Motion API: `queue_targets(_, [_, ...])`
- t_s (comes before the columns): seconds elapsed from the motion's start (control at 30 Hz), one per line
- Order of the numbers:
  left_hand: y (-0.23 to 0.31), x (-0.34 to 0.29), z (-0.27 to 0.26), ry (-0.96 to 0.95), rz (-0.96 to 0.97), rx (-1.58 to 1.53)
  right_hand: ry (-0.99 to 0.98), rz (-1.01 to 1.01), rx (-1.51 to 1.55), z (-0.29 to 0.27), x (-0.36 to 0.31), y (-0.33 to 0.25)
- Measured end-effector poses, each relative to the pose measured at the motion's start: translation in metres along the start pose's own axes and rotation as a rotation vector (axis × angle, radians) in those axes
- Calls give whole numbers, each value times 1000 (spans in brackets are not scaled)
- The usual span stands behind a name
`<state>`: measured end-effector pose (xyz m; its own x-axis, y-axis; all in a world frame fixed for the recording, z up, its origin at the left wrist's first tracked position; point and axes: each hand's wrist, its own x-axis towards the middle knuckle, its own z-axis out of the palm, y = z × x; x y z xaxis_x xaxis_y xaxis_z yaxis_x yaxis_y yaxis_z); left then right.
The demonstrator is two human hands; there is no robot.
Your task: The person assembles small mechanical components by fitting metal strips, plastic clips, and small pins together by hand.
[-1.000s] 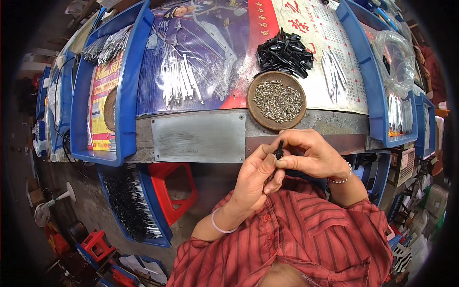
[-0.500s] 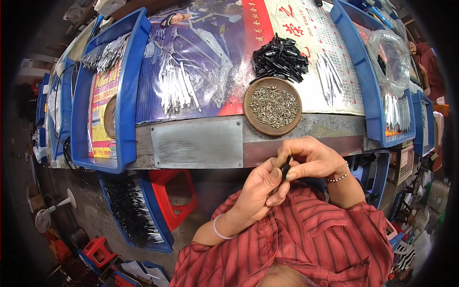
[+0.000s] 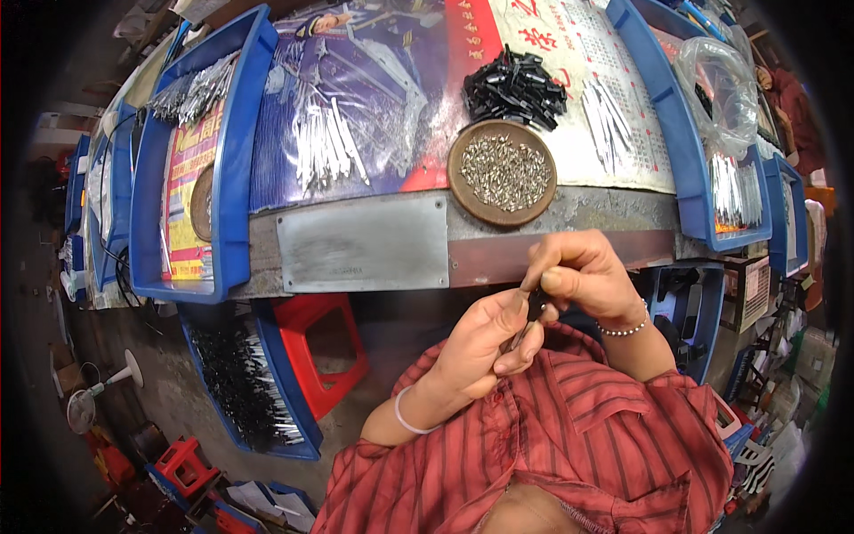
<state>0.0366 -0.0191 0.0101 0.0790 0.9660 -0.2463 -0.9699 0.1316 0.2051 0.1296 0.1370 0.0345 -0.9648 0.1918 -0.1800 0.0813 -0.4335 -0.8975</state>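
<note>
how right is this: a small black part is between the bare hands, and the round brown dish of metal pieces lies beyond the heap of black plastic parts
No: the brown dish of metal pieces lies on the near side of the black heap, as the head view shows. The black part is between the left hand and right hand.
</note>
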Motion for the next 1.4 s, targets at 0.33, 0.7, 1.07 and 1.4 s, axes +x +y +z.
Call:
queue_targets(0.33, [-14, 1, -11, 56, 51, -325, 232, 16, 16, 16, 8, 23])
queue_targets(0.7, [-14, 0, -10, 140, 89, -126, 50, -119, -400, 12, 6, 16])
queue_targets(1.07, [-5, -1, -7, 51, 122, -142, 187, -205, -646, 5, 20, -3])
queue_targets(1.4, [0, -8, -7, 74, 130, -135, 337, -318, -1722, -13, 69, -14])
